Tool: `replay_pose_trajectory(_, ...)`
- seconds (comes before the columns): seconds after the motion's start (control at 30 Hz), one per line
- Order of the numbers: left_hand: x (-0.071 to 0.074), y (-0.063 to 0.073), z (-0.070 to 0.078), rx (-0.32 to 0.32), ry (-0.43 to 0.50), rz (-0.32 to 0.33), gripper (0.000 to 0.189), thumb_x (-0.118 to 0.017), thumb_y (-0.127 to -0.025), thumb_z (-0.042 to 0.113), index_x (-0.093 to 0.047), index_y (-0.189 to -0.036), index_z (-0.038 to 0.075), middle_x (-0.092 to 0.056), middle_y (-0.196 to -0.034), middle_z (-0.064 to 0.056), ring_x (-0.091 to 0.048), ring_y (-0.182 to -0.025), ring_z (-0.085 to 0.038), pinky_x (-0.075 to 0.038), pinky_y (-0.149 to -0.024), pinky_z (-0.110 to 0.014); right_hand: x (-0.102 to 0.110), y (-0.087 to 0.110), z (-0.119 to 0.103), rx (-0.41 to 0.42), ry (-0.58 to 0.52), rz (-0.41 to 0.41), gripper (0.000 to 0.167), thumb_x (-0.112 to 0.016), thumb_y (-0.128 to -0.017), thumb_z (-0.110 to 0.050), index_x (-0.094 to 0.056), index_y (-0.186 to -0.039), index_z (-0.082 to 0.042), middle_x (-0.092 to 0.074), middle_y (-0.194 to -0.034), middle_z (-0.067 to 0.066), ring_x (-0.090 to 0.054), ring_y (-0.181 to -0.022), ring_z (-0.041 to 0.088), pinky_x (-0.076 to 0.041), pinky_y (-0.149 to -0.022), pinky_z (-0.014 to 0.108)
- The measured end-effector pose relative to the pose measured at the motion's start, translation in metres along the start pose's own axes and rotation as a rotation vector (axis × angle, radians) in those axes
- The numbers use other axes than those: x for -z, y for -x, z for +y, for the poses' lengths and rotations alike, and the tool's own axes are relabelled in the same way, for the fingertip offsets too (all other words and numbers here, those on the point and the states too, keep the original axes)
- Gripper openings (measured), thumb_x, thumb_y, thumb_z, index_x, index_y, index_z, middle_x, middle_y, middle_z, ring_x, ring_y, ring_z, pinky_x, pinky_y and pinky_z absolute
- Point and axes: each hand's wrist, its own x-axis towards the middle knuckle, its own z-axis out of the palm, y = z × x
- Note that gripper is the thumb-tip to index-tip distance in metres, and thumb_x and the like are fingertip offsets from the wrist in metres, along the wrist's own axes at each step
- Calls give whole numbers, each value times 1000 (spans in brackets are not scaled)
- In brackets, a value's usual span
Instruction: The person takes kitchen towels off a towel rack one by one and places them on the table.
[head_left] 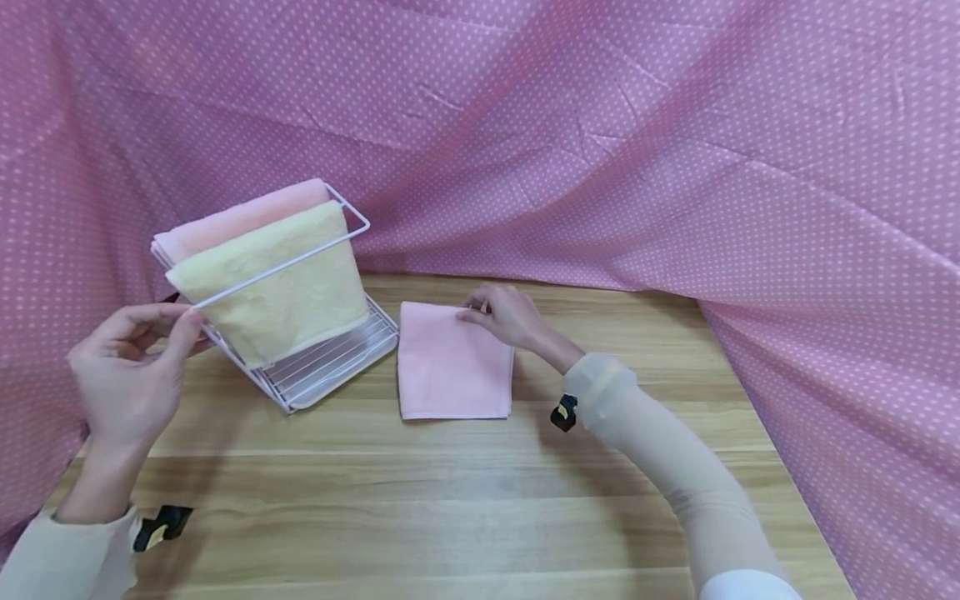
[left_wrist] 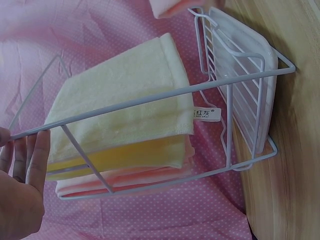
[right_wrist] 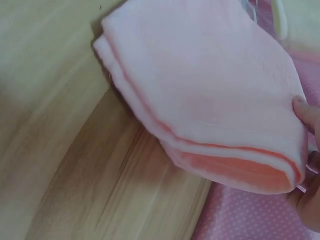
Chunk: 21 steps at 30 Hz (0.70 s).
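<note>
A white wire rack [head_left: 347,208] stands on the left side of the table, with a yellow towel [head_left: 288,283] and a pink towel [head_left: 251,218] draped over its bars. My left hand [head_left: 131,371] grips the rack's near upper corner, thumb and fingers around the wire. To the rack's right lies a folded pink towel [head_left: 455,367]. At that towel's far edge, my right hand [head_left: 510,315] pinches it. In the right wrist view the thumb [right_wrist: 305,112] is on top of the folded towel [right_wrist: 215,85], its fingers underneath, and the fold gapes at the side.
The rack's lower shelf holds a white tray [left_wrist: 245,30]. A label [left_wrist: 206,114] hangs beside the yellow towel. Pink dotted cloth [head_left: 600,167] drapes behind and around the wooden table [head_left: 450,500]. Black wrist mounts [head_left: 564,412] are strapped near both cuffs.
</note>
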Motion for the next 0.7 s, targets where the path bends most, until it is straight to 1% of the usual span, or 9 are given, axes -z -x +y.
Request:
replay_pose_trajectory(0.27, -1, 0, 1, -9, -41, -3, 11, -70, -88, -19, -74, -93, -10, -80, -87, -2, -76, -70, -6, -68, -63, -16, -9, -13, 15, -6, -2, 3, 24, -73, -100, -36, -80, -111, -16, -81, -105, 3, -74, -94, 20, -67, -80, 34)
replay_pose_trajectory(0.5, -1, 0, 0, 8, 3, 6, 12, -70, -87, -20, -74, -92, -10, -80, -86, -4, -76, -69, -8, -68, -61, -17, -14, -22, 26, -9, -3, -11, 23, -72, -101, -35, -80, -112, -15, -81, -106, 4, -75, -96, 21, -68, -85, 36)
replay_pose_trajectory(0.53, -1, 0, 0, 8, -11, 7, 13, -70, -87, -20, -74, -92, -9, -80, -86, -3, -76, -69, -7, -68, -61, -17, -15, -24, 27, -7, -3, -16, 23, -72, -101, -34, -80, -112, -15, -80, -106, 4, -75, -97, 21, -68, -86, 37)
replay_pose_trajectory(0.7, 0, 1, 1, 8, -24, 8, 14, -70, -87, -20, -74, -92, -7, -80, -86, -3, -76, -70, -7, -68, -62, -17, -20, -31, 30, -11, 0, -47, 24, -71, -102, -34, -79, -114, -15, -80, -109, 4, -74, -100, 21, -68, -90, 37)
